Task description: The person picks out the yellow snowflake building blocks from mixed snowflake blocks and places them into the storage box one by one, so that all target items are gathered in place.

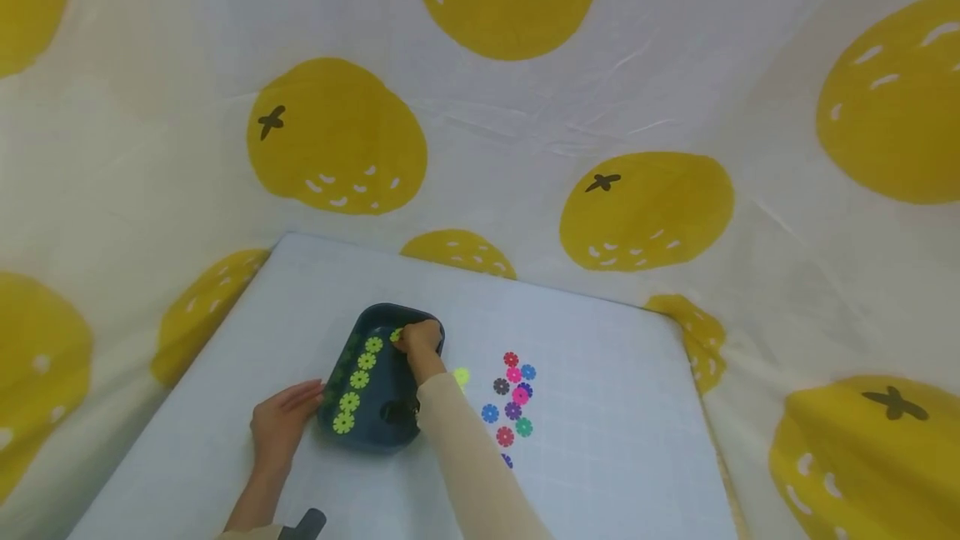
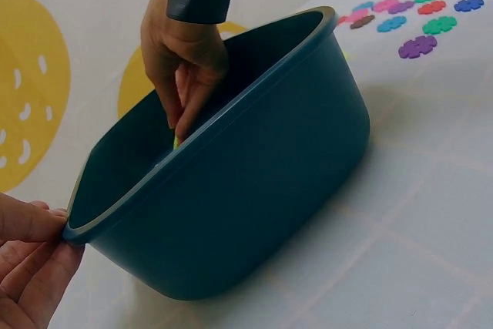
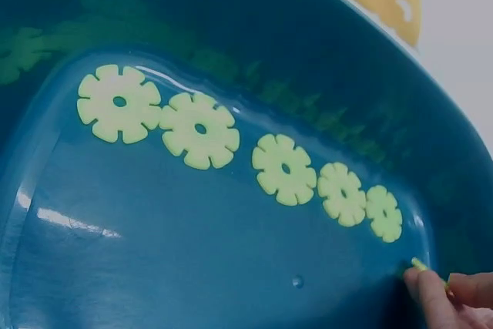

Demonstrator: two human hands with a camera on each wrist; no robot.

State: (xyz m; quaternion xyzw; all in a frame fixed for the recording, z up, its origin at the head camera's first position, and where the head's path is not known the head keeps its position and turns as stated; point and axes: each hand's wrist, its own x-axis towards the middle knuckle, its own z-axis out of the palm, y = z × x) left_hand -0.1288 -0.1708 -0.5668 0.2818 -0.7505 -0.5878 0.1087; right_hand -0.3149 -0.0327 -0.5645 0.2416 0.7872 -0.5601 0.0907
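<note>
A dark teal plastic basin (image 1: pixel 386 386) stands on the table. Along one long side of its floor lies a row of several yellow-green snowflake discs (image 3: pixel 285 169), flat and notched. My right hand (image 1: pixel 420 338) reaches into the far end of the basin and pinches another yellow-green snowflake disc (image 3: pixel 420 263), seen edge-on in the right wrist view, close to the row's end. My left hand (image 1: pixel 281 423) is at the basin's left side. In the left wrist view its thumb (image 2: pixel 31 221) lies above the basin rim and its fingers below, gripping the edge.
Loose snowflake discs in red, pink, blue, purple, green and grey (image 1: pixel 501 387) lie scattered on the white table (image 1: pixel 615 407) right of the basin. One yellow-green disc (image 1: pixel 461 377) lies beside the right sleeve. A cloth with yellow fruit prints (image 1: pixel 337 136) hangs around the table.
</note>
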